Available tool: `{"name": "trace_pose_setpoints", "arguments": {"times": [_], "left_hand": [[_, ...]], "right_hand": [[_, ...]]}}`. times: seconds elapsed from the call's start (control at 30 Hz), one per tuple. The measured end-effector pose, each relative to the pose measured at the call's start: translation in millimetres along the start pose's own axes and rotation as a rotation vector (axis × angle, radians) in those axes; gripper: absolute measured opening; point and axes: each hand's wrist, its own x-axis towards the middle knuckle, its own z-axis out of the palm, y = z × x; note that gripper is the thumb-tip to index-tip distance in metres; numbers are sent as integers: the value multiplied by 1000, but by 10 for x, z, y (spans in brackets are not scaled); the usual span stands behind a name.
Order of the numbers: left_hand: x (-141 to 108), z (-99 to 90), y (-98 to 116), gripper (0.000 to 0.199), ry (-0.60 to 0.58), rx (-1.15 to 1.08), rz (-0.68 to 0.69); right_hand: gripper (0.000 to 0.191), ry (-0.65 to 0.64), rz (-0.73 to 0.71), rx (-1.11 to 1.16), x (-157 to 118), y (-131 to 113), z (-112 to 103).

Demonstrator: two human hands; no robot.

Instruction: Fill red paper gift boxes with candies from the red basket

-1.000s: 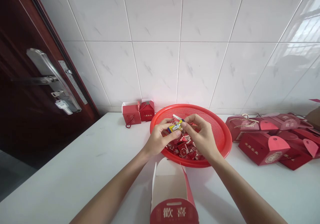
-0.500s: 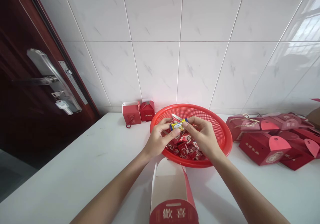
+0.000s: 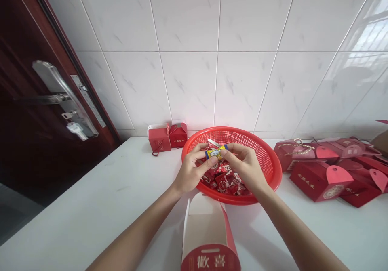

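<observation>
Between the fingertips of both hands is a wrapped candy (image 3: 216, 153) in yellow and blue, held level above the basket. My left hand (image 3: 193, 168) pinches its left end and my right hand (image 3: 246, 164) its right end. Below them the red plastic basket (image 3: 269, 158) holds many red wrapped candies (image 3: 224, 182), partly covered by my hands. Nearest me, between my forearms, a red and white gift box (image 3: 206, 232) stands with its top open; its inside looks white, and its floor is not visible.
Two small red boxes (image 3: 160, 137) stand by the tiled wall (image 3: 188, 89) at left. Several red gift boxes (image 3: 321, 180) are piled on the right of the white table (image 3: 115, 198). A dark red door (image 3: 27, 113) with keys (image 3: 75, 129) in its lock is at far left.
Both hands stay over the basket with the candy between them. The candy has turned slightly, so more of its yellow wrapper shows. The boxes have not moved.
</observation>
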Motion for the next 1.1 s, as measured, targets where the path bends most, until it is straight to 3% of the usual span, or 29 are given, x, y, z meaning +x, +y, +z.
{"name": "trace_pose_setpoints", "arguments": {"times": [0.33,0.73,1.1], "left_hand": [[-10,1,-48,28,24,-3,-25],[-4,16,-11,31,8,11,-15],[-5,7,-18,26,50,3,-9]], "right_hand": [[30,-67,-33,-6,11,15,-5],[27,-3,-41,-60,6,-11,9],[34,-23,-47,50,-6,18,-3]]}}
